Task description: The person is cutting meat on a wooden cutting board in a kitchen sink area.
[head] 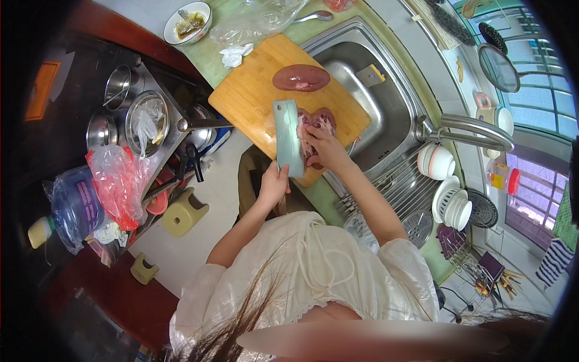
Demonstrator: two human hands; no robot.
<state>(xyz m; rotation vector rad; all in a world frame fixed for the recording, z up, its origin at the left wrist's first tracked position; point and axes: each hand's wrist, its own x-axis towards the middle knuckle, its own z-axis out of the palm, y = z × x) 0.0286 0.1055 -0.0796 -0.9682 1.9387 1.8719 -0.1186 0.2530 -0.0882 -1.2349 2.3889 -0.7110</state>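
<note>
My left hand (pixel 273 183) grips the handle of a wide-bladed metal cleaver (pixel 288 140), whose blade lies flat-looking over the wooden cutting board (pixel 244 97). Just right of the blade, my right hand (pixel 328 147) presses its fingers and thumb on an opened piece of dark red organ meat (pixel 326 117), probably kidney, with white tissue inside. Part of this piece is hidden by the hand. Farther up the board is a smooth, oval, dark red piece (pixel 301 78) that neither hand touches. Whether the cleaver's edge touches the opened piece cannot be told.
The board's right side overlaps the steel sink (pixel 353 92), beside its faucet (pixel 475 131). A crumpled tissue (pixel 236 55), a plastic bag (pixel 258 22), a spoon (pixel 319 16) and a bowl (pixel 172 34) lie beyond the board. White bowls (pixel 435 161) stand right of the drainboard. Pans and bags are at left.
</note>
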